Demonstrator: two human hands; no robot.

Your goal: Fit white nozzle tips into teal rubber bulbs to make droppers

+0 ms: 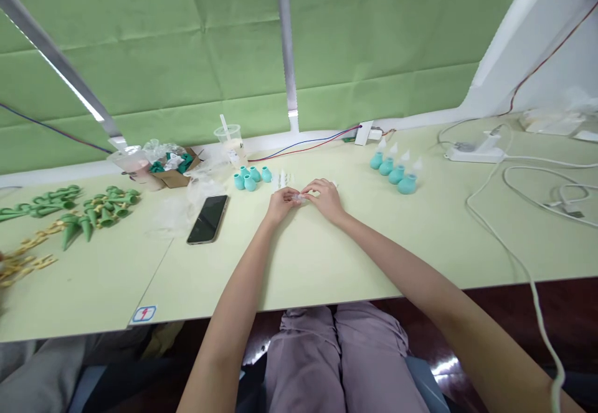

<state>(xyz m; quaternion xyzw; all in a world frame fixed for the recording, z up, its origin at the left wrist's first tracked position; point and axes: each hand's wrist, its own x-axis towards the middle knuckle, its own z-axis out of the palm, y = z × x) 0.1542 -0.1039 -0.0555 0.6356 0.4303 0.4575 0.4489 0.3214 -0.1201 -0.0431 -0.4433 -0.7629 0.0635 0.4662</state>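
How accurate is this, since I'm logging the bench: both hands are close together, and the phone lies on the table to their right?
Not quite: the head view shows the phone on the table to the left of the left hand and right hand, which are close together.

On the desk [322,270], the power strip [481,151] lies far right of the phone [208,220], the carton [175,179] behind it, the cones [71,229] left; left hand [281,205] and right hand [327,201] nearer on its right.

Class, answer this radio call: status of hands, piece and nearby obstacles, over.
Left hand, right hand: both holding small translucent piece. Piece's details too small to tell. Phone lies left, apart from hands.
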